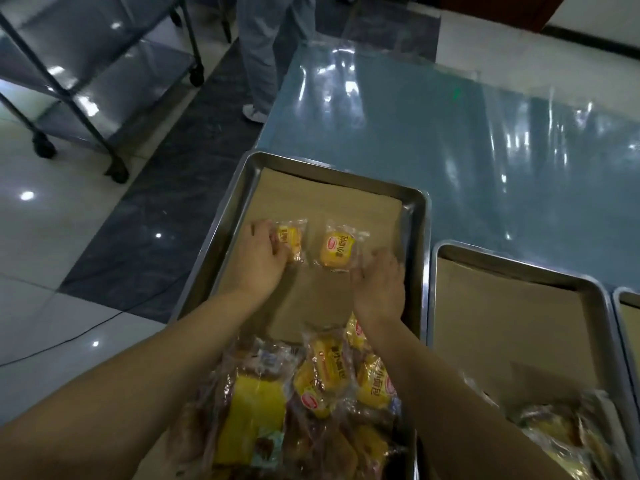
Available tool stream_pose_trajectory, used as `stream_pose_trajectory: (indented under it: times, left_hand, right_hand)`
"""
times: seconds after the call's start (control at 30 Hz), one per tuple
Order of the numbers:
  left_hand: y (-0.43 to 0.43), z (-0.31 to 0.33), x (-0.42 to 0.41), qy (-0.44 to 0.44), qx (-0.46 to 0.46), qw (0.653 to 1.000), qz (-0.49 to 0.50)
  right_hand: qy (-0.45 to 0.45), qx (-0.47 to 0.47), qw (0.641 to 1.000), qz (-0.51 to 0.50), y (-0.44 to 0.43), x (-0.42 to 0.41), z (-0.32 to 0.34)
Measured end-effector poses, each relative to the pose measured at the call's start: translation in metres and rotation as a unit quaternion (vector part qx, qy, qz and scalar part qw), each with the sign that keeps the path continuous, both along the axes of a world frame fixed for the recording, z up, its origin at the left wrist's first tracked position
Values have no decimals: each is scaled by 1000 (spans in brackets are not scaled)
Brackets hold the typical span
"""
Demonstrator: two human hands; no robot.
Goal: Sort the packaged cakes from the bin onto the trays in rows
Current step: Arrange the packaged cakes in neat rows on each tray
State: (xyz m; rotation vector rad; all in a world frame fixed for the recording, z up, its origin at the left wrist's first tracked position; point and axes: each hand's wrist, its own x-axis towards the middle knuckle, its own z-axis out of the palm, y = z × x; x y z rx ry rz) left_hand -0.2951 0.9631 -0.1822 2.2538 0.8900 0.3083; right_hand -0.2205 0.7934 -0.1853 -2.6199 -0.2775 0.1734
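Left hand: the left hand (264, 254) lies palm-down on the paper lining, fingers curled onto the left side of a yellow wrapped cake (290, 241), touching it.
Right hand: the right hand (379, 289) lies flat with fingers loosely spread, holding nothing, its fingertips at the wrapper edge of a second cake (338, 250).
Nearest pile: a heap of wrapped cakes (311, 393) lies under both forearms at the near end of the tray; whether it sits in a bin I cannot tell.
Left tray: the metal tray (417, 237) is lined with brown paper (311, 199); the two cakes lie side by side across it, apart.
Right tray: a second lined tray (595, 306) sits just beside, with more packets (554, 431) at its near end.
Table: the glossy blue table (485, 150) bears the trays.
Beyond: a person's legs (263, 46) and a wheeled metal rack (86, 81) stand on the floor.
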Motion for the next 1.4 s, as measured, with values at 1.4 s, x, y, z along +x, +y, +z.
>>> stream_pose_trajectory:
  times: [1.4]
  left_hand:
    - [13, -9, 4, 45, 153, 932, -326]
  right_hand:
    - [11, -54, 937, 346, -25, 47, 2]
